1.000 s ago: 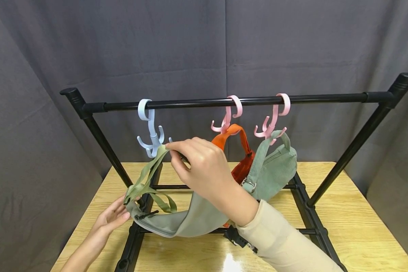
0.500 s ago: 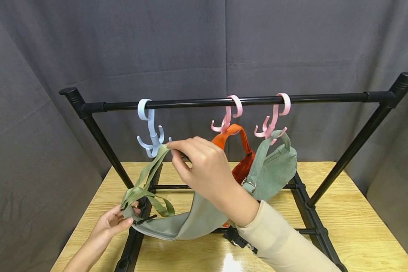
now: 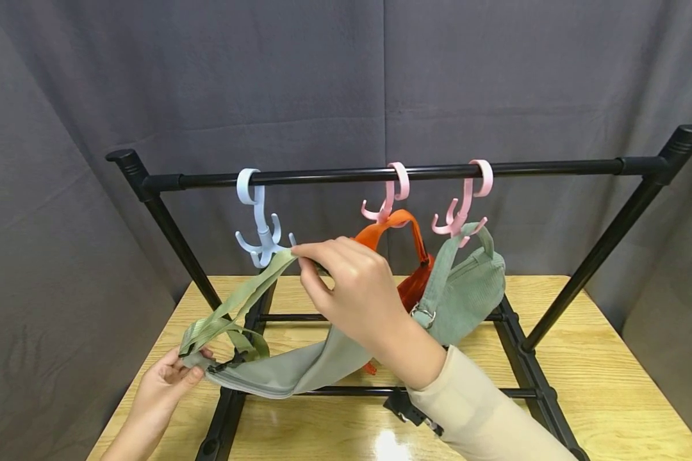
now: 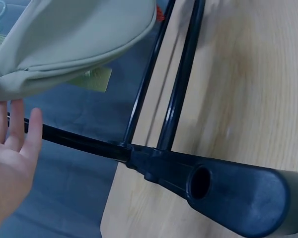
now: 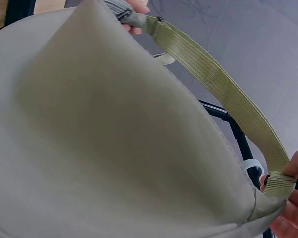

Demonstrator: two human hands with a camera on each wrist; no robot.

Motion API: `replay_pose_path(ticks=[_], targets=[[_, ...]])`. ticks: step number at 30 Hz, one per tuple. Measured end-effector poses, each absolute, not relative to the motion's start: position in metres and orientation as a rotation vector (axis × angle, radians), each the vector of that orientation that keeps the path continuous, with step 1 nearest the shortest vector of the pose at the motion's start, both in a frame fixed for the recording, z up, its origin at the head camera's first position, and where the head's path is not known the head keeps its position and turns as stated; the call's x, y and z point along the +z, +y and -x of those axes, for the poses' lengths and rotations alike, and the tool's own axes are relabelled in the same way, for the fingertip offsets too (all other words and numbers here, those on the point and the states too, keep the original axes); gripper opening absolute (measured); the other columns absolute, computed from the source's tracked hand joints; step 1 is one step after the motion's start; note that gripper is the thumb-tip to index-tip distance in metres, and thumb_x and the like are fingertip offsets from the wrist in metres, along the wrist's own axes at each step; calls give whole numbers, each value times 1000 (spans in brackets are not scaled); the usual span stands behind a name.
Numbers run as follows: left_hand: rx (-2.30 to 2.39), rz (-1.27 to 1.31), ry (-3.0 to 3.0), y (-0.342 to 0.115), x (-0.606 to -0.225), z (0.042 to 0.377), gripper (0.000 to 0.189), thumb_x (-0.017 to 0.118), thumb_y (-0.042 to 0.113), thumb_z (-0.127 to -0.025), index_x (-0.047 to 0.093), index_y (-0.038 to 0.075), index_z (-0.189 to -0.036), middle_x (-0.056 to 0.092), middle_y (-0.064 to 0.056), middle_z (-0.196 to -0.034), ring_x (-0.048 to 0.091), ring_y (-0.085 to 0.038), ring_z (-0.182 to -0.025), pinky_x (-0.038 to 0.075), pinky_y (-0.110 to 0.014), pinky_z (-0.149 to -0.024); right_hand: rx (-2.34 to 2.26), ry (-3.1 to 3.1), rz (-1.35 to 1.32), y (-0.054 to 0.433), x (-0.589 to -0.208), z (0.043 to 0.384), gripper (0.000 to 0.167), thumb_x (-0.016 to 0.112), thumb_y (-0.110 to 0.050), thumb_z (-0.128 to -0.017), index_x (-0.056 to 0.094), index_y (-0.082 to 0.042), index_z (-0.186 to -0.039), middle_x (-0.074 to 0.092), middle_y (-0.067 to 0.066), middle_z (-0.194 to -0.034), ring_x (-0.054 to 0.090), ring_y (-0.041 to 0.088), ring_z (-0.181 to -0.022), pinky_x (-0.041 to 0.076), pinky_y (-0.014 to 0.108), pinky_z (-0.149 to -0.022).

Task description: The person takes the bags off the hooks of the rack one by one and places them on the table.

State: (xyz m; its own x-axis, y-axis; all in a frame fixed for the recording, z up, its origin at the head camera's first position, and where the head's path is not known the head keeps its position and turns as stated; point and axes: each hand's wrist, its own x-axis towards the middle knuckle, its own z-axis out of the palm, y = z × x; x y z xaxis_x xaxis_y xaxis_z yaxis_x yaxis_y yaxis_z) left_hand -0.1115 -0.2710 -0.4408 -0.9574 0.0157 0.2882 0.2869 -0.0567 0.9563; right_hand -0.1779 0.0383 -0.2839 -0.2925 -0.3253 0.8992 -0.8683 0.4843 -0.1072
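A grey-green waist bag (image 3: 300,371) with a light green webbing strap (image 3: 259,278) is stretched between both hands, in front of the rack. At its lower left end, my left hand (image 3: 161,384) pinches the bag's corner, thumb on the near side; in the left wrist view the other fingers (image 4: 31,131) extend below it. My right hand (image 3: 354,282) pinches the other end where strap meets bag, as the right wrist view shows. That hand is right beside a light blue four-prong hook (image 3: 261,218) on the bar and hides part of the bag behind it.
A black rack (image 3: 323,176) stands on a wooden table (image 3: 582,358). Two pink hooks (image 3: 400,179) hang farther right on its bar, carrying an orange bag (image 3: 418,285) and a green corduroy bag (image 3: 473,291). Grey curtains (image 3: 323,77) enclose the back and sides.
My left hand has moved left and slightly down, drawing the bag's end and the strap out straighter. My right hand has shifted slightly right, still pinching its end.
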Motion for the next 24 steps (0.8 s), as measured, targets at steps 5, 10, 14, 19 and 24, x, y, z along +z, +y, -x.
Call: replay_pose_path(ticks=[5, 10, 14, 19, 24], targets=[[-2073, 230, -1980, -270, -434, 108, 29, 57, -5, -97, 69, 17, -111, 72, 4, -101, 66, -5, -96, 48, -17, -86, 765, -1839, -994, 41, -285, 177, 15, 65, -4, -88, 76, -7, -99, 73, 0, -86, 61, 11, -68, 47, 22, -58], [-2050, 185, -1951, -271, -429, 106, 21, 56, -2, -98, 71, 12, -105, 73, 2, -99, 66, -6, -96, 48, -17, -84, 763, -1844, -984, 44, -287, 176, 16, 65, -4, -88, 76, -8, -100, 73, -1, -85, 58, 10, -65, 43, 22, -54], [-2061, 159, -1913, -274, -426, 104, 18, 55, 1, -99, 71, 9, -105, 73, 3, -99, 65, -7, -96, 49, -19, -84, 763, -1859, -982, 47, -289, 175, 16, 65, -4, -89, 76, -7, -100, 73, 0, -85, 58, 10, -63, 44, 23, -55], [-2080, 137, -1793, -274, -420, 103, 18, 56, 1, -99, 71, 8, -105, 72, 3, -97, 66, -6, -92, 50, -17, -81, 774, -1857, -988, 50, -294, 175, 16, 66, -3, -88, 76, -7, -100, 73, 0, -86, 59, 11, -64, 47, 23, -57], [-2104, 154, -1622, -272, -415, 104, 18, 58, -1, -96, 70, 5, -107, 73, -1, -97, 68, -6, -89, 53, -17, -80, 789, -1854, -988, 52, -298, 174, 16, 67, -3, -87, 76, -8, -99, 73, 0, -85, 60, 11, -64, 49, 24, -59]])
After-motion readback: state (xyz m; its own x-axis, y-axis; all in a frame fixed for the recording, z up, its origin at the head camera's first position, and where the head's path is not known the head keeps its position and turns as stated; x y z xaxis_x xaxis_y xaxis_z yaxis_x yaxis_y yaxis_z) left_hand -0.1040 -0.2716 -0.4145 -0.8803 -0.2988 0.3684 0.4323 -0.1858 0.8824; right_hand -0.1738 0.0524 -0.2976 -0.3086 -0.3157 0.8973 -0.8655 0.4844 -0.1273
